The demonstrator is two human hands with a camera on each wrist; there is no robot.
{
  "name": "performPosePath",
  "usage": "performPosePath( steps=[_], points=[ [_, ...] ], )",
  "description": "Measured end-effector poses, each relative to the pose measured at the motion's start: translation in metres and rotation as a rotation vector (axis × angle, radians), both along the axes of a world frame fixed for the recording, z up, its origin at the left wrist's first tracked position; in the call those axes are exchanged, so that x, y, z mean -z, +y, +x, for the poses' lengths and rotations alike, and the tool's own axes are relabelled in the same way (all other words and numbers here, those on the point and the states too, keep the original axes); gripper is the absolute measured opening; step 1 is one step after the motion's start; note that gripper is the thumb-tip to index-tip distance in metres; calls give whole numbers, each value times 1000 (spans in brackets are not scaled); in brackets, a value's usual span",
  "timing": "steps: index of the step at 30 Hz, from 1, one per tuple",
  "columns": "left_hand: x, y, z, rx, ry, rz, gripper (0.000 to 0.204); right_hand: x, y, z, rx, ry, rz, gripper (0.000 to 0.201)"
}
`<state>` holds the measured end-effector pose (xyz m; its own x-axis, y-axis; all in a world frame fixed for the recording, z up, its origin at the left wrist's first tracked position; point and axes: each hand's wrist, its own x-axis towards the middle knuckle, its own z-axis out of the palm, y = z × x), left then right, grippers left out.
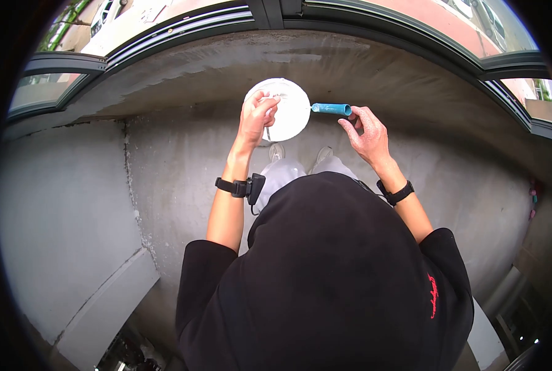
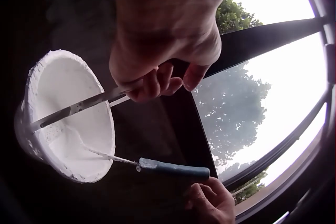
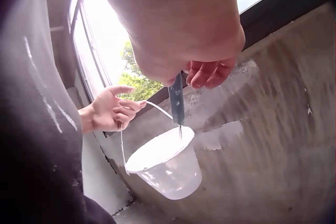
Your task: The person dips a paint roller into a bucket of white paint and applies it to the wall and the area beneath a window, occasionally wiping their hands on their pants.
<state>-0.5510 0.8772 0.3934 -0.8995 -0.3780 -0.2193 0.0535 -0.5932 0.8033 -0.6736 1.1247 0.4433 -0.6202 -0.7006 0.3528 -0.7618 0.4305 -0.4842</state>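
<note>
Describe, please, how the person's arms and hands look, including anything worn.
The black sleeves are short, leaving both forearms bare. The left hand and right hand wear no gloves. Each forearm has a black wrist strap, the left one carrying a dark, boxy device with a cable.

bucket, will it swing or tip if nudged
The bucket would probably swing, since it seems to hang by its handle from the left hand. It may tip towards the blue grip jutting out one side. It looks like plastic, so might flex.

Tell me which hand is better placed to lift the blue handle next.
Right, probably: the right hand is at the blue handle, while the left hand holds the bail of the bucket.
</note>
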Motion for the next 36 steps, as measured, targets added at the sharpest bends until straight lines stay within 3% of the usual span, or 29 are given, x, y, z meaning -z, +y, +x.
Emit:
performPosePath(
  steps=[4,9,13,16,19,22,23,25,26,28,29,32,36],
  points=[
    [-6,9,-7,-10,-57,-67,16,-3,1,-3,63,-190,-36,38],
    [-7,17,-14,-7,-77,-98,14,0,0,-11,8,-181,-17,36],
    [-8,15,-16,16,-105,-157,15,0,0,-4,74,-214,36,36],
    [-7,17,-19,47,-152,-203,17,-5,15,-1,112,-295,14,37],
    [-5,14,-21,123,-183,-301,21,-7,49,-6,74,-489,172,38],
    [-1,17,-23,150,-137,-85,29,-18,94,-15,-3,-804,346,33],
    [-7,16,-24,171,-166,-40,40,-23,100,-15,-4,-801,344,33],
    [-13,15,-23,186,-160,56,45,-40,108,-12,-43,-1273,244,28],
    [-14,15,-22,204,-162,155,50,-46,108,-8,-38,-1275,243,28],
    [-17,16,-24,185,-159,102,52,-59,106,4,11,-1724,-439,47],
    [-16,16,-24,189,-151,79,52,-60,106,4,-55,-1826,-585,70],
    [-9,19,-27,222,-132,48,50,-69,96,9,-26,-1920,-954,85],
    [-7,23,-23,255,-125,40,48,-71,85,17,-34,-1875,-1055,93]
  ],
)
